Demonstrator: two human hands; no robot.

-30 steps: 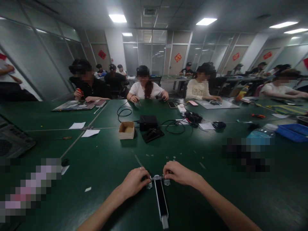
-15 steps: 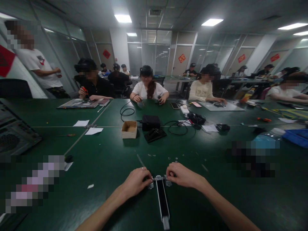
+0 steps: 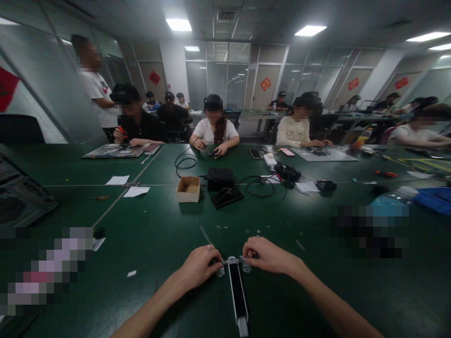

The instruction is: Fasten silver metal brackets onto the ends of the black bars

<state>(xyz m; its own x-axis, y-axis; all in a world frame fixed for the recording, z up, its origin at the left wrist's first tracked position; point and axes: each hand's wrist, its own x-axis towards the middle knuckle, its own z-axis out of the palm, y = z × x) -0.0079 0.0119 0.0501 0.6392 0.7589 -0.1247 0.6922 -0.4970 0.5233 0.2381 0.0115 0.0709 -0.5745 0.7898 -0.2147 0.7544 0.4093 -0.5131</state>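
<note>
The slim bar-shaped part (image 3: pixel 238 292), black down its middle with a pale frame, lies lengthwise on the green worktop (image 3: pixel 158 230) in front of the person, its narrow pale tongue (image 3: pixel 242 326) pointing toward the body. At its far end a metal crosspiece (image 3: pixel 231 261) runs sideways between the hands. The left hand (image 3: pixel 201 264) is drawn into a narrow pinch at one end of it, and the right hand (image 3: pixel 263 253) pinches the other; the fingertips hide the exact contact. A small metal bracket sits below each grip, the left bracket (image 3: pixel 221 272) and the right bracket (image 3: pixel 247 268).

The likeliest trouble is uneven force. If one hand twists or pulls harder, the crosspiece could skew or bend, and the long body, which neither hand steadies, might swing aside or scrape the surface. A slipping pinch could let a bracket shift out of line, and because the fingers cover the joints, such a shift might go unnoticed. The tiny rings (image 3: pixel 258 231) lying loose just beyond the right hand seem easy to lose: a knuckle or sleeve-less forearm brushing forward could scatter them across the worktop.
</note>
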